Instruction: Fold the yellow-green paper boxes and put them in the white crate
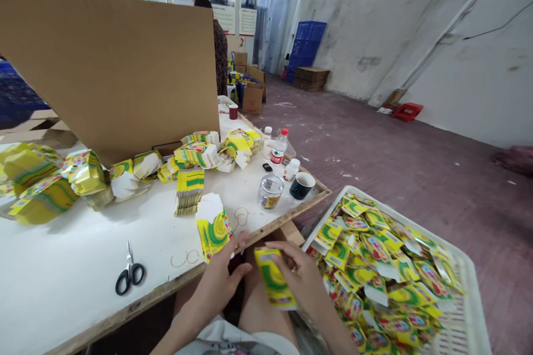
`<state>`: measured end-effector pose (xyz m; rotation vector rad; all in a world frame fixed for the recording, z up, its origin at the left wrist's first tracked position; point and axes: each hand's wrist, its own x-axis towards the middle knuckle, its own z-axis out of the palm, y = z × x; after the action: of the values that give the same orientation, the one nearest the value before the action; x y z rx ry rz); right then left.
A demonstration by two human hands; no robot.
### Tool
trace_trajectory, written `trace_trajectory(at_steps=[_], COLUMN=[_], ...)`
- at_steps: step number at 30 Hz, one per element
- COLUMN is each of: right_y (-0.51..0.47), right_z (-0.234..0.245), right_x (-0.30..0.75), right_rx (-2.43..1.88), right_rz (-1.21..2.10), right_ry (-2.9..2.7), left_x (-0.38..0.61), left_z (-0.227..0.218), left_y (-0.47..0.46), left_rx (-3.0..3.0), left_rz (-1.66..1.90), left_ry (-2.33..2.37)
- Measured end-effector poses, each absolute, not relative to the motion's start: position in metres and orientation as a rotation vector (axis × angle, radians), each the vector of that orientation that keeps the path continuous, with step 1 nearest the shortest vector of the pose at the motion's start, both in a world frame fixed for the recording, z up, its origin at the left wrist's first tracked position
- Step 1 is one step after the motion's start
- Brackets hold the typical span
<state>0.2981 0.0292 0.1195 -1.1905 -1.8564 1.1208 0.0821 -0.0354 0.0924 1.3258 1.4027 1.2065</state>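
Observation:
My right hand [302, 272] grips a small yellow-and-green carton [272, 280] over my lap, its printed face toward me, slightly blurred. Beside it, at the table edge, my left hand [222, 274] holds nothing that I can see, thumb and fingers apart. Its fingertips are close to a fanned stack of flat cartons [213, 230] with white flaps; whether they touch cannot be made out. To my right stands a white plastic crate [466, 277] heaped with folded cartons [378, 260] of the same print.
Black-handled scissors [130, 274] and rubber bands [183, 258] lie on the white table [75, 266]. Bundled cartons [87, 175] line its far side before a big cardboard sheet [125, 72]. A clear jar [270, 193], dark mug [302, 185] and red-capped bottle [279, 148] stand right. A person [220, 55] is behind.

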Motion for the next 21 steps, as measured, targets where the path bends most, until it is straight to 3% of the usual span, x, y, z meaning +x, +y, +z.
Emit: trace_trajectory(at_steps=[4,8,13,18,21], right_y=[0.040,0.043,0.048,0.047,0.036], right_z=[0.110,0.080,0.052,0.059,0.069], right_x=[0.329,0.274,0.195,0.204,0.211], right_rx=[-1.454,-1.299,-1.253,-1.156,-1.097], right_rz=[0.800,1.221,1.331,1.482,1.595], right_ry=[-1.970,-1.676,-1.516,-1.321,-1.221], left_x=[0.052,0.044,0.043,0.038,0.047], left_z=[0.068,0.060,0.072,0.088,0.098], left_y=[-0.039,-0.036,-0.030,-0.034,-0.033], left_rx=[1.537,1.629,1.624,1.270,0.940], left_rz=[1.126,1.066,1.068,1.318,1.469], left_ry=[1.820,1.802,1.693,1.720,1.441])
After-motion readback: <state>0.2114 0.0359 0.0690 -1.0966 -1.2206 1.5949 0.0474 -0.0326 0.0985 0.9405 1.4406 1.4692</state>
